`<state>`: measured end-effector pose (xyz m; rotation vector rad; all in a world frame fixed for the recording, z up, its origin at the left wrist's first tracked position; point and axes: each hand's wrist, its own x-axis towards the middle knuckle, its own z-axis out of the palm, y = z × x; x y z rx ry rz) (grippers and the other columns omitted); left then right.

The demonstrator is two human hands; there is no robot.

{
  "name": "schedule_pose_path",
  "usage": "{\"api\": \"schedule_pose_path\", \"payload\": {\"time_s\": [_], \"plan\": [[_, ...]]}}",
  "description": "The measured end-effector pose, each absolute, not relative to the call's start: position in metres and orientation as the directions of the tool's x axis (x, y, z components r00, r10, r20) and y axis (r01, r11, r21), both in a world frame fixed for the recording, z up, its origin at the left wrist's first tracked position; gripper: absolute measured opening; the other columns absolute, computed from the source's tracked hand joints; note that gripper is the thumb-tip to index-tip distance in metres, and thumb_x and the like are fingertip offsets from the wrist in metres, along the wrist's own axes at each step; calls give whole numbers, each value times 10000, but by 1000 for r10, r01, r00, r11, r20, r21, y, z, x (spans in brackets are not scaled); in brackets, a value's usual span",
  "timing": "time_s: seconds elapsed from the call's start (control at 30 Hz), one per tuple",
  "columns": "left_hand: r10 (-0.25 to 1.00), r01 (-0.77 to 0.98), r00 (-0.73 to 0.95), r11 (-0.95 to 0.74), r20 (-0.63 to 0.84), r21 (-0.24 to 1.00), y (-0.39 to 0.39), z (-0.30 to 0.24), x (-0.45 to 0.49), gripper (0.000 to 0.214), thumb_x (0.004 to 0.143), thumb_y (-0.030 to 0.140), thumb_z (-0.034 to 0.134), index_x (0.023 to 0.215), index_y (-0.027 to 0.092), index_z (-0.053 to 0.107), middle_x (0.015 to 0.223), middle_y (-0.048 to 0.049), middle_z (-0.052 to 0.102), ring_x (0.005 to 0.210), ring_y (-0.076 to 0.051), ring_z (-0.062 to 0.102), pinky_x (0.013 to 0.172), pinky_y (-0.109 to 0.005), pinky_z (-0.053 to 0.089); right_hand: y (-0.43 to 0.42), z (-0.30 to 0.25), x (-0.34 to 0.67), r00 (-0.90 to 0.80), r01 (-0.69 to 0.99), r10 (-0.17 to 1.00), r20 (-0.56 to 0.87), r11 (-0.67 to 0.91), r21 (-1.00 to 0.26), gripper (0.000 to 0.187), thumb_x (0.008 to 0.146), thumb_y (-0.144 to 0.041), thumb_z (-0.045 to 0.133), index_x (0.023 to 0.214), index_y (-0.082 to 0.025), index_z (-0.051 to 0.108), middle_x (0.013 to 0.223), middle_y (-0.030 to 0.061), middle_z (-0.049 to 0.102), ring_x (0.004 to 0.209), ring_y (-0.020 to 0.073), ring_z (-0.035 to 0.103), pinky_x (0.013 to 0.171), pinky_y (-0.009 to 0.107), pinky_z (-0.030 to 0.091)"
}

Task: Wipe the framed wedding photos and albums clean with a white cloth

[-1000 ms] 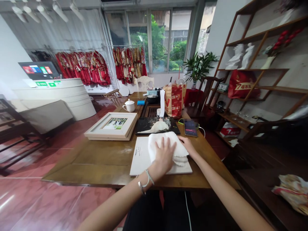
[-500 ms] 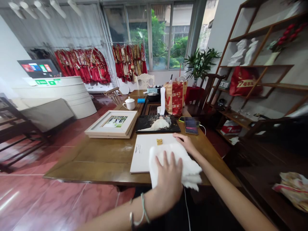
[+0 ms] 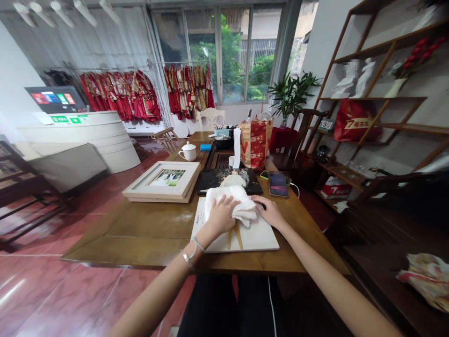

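Cloth (image 3: 245,207), white and bunched, lies over the far part of a white panel (image 3: 261,238), which rests flat by the near edge of the tabletop (image 3: 140,231). Left hand (image 3: 221,216) presses on the cloth from above, fingers extended and slightly spread, not closed round it. Right hand (image 3: 269,211) sits at the panel's far right corner; fingers bent, fingertips close to the cloth; cannot tell whether they grip the panel or only rest on it. Two tan strips (image 3: 239,237) run from under the cloth toward the panel's near edge. Framed photo (image 3: 168,178) lies toward the tabletop's left edge. Step in hand, judged: wiping the panel. Next move would call for light, even pressure around the strips, panel steadied at its corner.
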<state>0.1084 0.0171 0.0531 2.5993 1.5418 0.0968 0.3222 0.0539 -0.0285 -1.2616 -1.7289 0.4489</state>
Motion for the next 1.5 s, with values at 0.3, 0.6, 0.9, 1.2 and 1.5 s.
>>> {"api": "schedule_pose_path", "payload": {"time_s": [0.3, 0.6, 0.9, 1.2, 1.5], "plan": [[918, 908, 395, -385, -35, 167, -13, 58, 35, 838, 627, 11, 446, 1429, 252, 407, 1569, -39, 294, 1470, -272, 169, 1149, -542, 209, 53, -30, 319, -42, 575, 888, 457, 396, -716, 280, 801, -160, 539, 993, -209, 738, 1142, 98, 717, 1142, 254, 628, 1043, 451, 444], [887, 888, 455, -445, -83, 117, -114, 42, 31, 1104, 436, 12, 417, 1473, 374, 305, 1598, 95, 124, 1488, -226, 44, 1194, -529, 63, 44, -32, 315, -55, 597, 887, 459, 398, -696, 343, 811, -140, 497, 1073, -192, 712, 1205, 118, 681, 1169, 260, 606, 1055, 456, 428], [944, 943, 327, -322, -50, 87, -36, 57, 69, 832, 675, 94, 500, 1473, 265, 342, 1577, -70, 268, 1460, -325, 180, 1141, -572, 191, 38, -34, 316, -74, 609, 892, 446, 394, -688, 344, 849, -199, 479, 1128, -198, 682, 1237, 126, 649, 1198, 269, 571, 1073, 467, 401], [924, 921, 383, -379, -25, 92, 0, 55, 87, 770, 737, 125, 496, 1476, 259, 330, 1568, -78, 290, 1453, -335, 193, 1131, -587, 192, 37, -47, 317, -110, 613, 917, 384, 367, -700, 424, 877, -301, 479, 1279, -234, 593, 1418, 90, 515, 1358, 265, 404, 1130, 471, 320], [862, 858, 501, -483, -79, 174, -109, 42, 81, 1010, 575, 66, 515, 1499, 361, 234, 1615, 26, 108, 1485, -287, 15, 1175, -569, 39, 38, -48, 318, -107, 606, 912, 396, 375, -701, 421, 874, -274, 490, 1275, -221, 606, 1403, 100, 535, 1343, 263, 430, 1148, 488, 290]]}}
